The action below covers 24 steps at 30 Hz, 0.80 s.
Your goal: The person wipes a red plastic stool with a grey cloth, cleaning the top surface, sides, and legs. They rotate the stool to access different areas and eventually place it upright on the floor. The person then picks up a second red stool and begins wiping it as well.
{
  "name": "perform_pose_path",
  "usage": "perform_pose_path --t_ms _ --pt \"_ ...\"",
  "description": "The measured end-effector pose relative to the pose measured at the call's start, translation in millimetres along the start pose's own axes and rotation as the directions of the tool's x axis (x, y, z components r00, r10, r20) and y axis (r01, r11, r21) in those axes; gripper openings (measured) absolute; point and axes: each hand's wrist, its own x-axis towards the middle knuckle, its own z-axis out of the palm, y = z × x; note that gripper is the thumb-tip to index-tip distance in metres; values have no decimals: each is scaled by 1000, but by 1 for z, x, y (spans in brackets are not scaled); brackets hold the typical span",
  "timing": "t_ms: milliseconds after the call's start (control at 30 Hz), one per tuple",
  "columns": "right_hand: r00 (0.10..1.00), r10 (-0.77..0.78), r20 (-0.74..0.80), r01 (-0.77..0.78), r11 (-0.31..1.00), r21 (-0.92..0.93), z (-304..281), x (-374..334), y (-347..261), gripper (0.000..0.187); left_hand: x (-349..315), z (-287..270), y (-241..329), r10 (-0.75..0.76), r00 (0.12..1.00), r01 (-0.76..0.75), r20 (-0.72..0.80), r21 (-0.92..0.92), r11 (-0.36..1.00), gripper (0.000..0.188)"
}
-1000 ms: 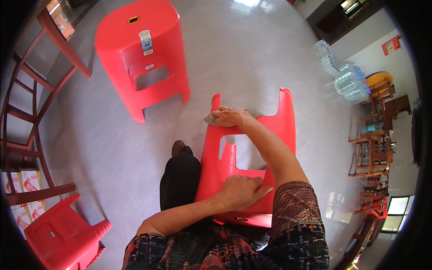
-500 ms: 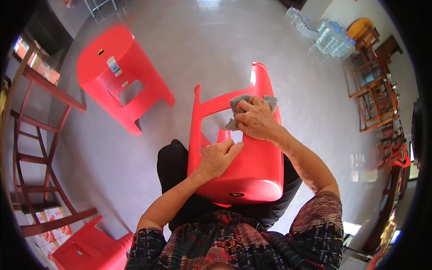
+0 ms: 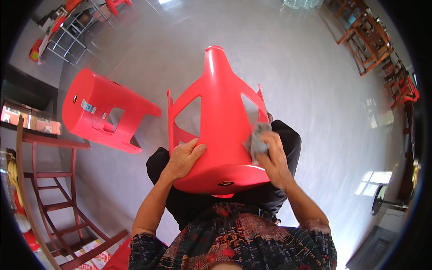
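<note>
left hand (image 3: 183, 159) curled over a tipped red stool (image 3: 222, 130), right hand (image 3: 275, 157) half closed, clutching a grey cloth (image 3: 258, 143) against its side

Right fingers (image 3: 274, 145) partly hide the grey cloth (image 3: 256, 143).

Counted from where I stand. Person (image 3: 220, 231): 1. Bare hands: 2, one left hand (image 3: 183, 159), one right hand (image 3: 275, 157). Grey cloth (image 3: 258, 140): 1. Red stools whole to my eye: 2, namely the lap stool (image 3: 221, 126) and the floor stool (image 3: 108, 95). Dark red wooden frame with rungs (image 3: 57, 206): 1. Wooden chairs (image 3: 371, 32): several, overlapping, exact figure unreadable. Clear bottles (image 3: 299, 3): more than one, cut off, total uncertain.
</note>
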Motion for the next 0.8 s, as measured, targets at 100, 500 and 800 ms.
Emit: perform_pose_path --t_ms 100,500,800 --pt "866 300 399 -482 714 508 6 53 26 38 6 4 -10 76 996 -77 -37 -43 996 39" --pt "868 58 492 -307 843 442 -4 49 44 37 0 -2 -3 -17 999 15 -33 -65 998 36" --pt "956 -55 289 146 941 -305 -30 23 73 32 -3 5 -1 20 996 -24 -92 -34 999 36"
